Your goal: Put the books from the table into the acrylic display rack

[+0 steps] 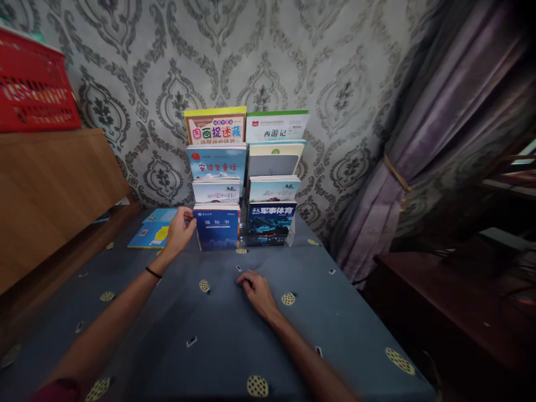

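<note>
A clear stand (290, 239) holds books and booklets in two columns of stepped tiers. At the front left tier is a dark blue booklet (218, 230), upright with its cover toward me. My left hand (181, 230) is at that booklet's left edge, thumb and fingers closed on it; the fingertips are partly hidden. My right hand (257, 291) rests on the tablecloth in front of the stand, fingers loosely bent and thumb apart, with nothing in it. Beside the blue booklet stands a dark military-themed book (272, 220). Behind it are pale booklets (274, 190) and a light blue storybook (216, 162).
Blue and yellow books (153, 230) lie flat left of the stand. The table has a dark blue pineapple-print cloth (226, 324). A wooden cabinet (54, 195) with a red basket (37, 84) stands left. A purple curtain (377, 223) and dark red furniture (444, 301) are right.
</note>
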Available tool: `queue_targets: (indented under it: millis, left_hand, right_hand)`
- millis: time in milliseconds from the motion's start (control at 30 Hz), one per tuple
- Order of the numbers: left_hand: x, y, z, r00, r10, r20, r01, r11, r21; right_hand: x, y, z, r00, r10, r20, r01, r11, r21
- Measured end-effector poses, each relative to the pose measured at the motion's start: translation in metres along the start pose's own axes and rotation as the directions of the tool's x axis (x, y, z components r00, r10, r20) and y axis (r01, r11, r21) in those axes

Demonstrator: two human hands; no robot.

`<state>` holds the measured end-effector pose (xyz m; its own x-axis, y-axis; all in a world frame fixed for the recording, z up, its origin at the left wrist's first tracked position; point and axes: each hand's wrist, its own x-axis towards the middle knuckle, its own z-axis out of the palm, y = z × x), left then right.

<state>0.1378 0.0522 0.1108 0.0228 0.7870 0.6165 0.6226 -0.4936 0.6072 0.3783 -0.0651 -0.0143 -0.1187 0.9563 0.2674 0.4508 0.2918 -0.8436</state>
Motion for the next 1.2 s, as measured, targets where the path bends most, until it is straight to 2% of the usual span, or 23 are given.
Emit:
queue_targets:
  millis: [267,500,700,1200]
  left_hand:
    - [-0.005,-0.002,0.003,1.0,-0.001,0.028,0.001,1.0,-0.001]
    - [-0.012,-0.017,0.009,0.989,-0.02,0.147,0.015,0.999,0.038]
    - [-0.017,-0.029,0.01,0.974,-0.023,0.227,-0.011,0.989,0.148]
    - [-0.018,-0.016,0.011,0.976,0.082,0.201,-0.129,0.965,0.23]
  right_hand:
    - [-0.001,-0.001,0.0,1.0,0.003,-0.008,-0.003,1.0,0.008]
    - [-0.001,-0.001,0.0,1.0,0.02,-0.002,-0.02,1.0,0.003]
    - [0.0,0.001,0.0,1.0,0.003,0.0,-0.003,1.0,0.007]
    - [0.0,-0.002,0.001,1.0,0.004,-0.027,-0.004,1.0,-0.002]
